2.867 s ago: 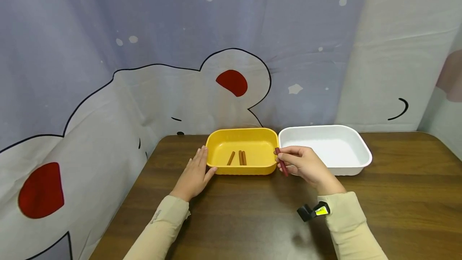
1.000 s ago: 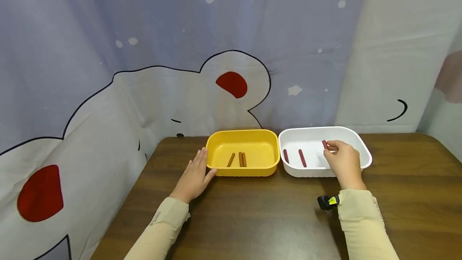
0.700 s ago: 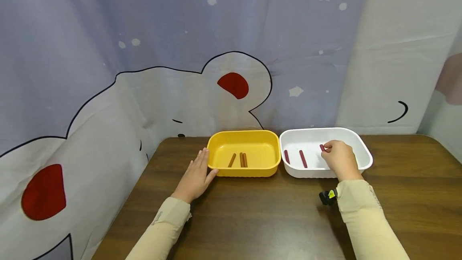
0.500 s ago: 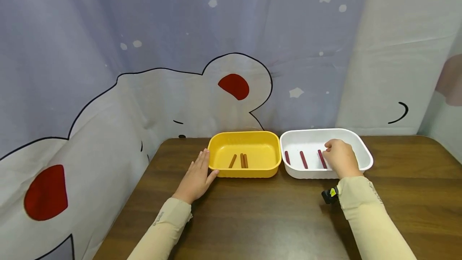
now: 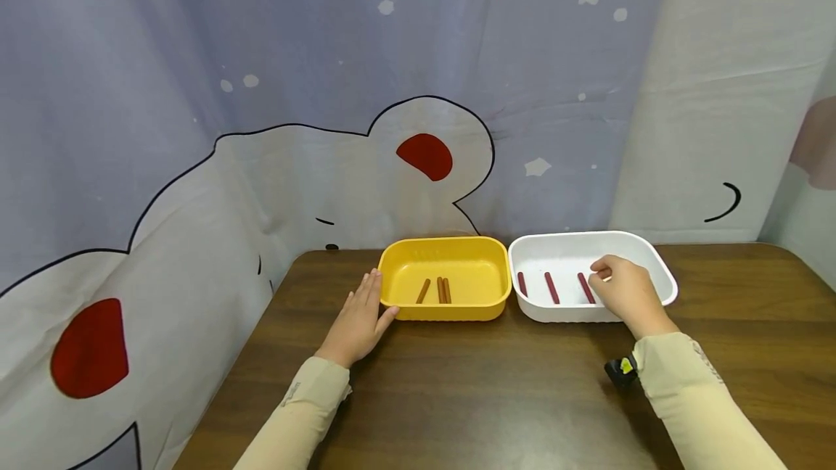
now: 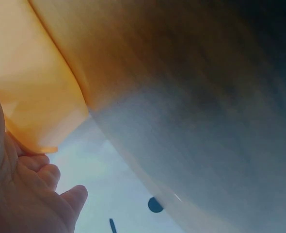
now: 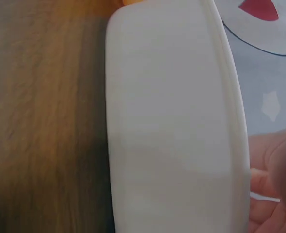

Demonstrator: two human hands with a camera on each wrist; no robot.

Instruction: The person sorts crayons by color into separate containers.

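Observation:
My left hand lies with straight fingers along the left side of the yellow tray, thumb near its front corner. In the left wrist view the fingertips touch the yellow wall. Three short brown sticks lie in that tray, two of them side by side. The white tray stands close against it on the right and holds three slim dark red sticks, spaced apart. Over its right part my right hand hovers with loosely bent fingers, just right of the rightmost red stick, holding nothing visible.
Both trays stand at the back of a brown wooden table. Behind them hangs a printed cloth, which also closes off the left side. A small black device sits at the right wrist.
My right hand has moved from between the trays rightward over the white one. It has set down its last dark red stick, let go and shifted slightly right. My left hand stays put.

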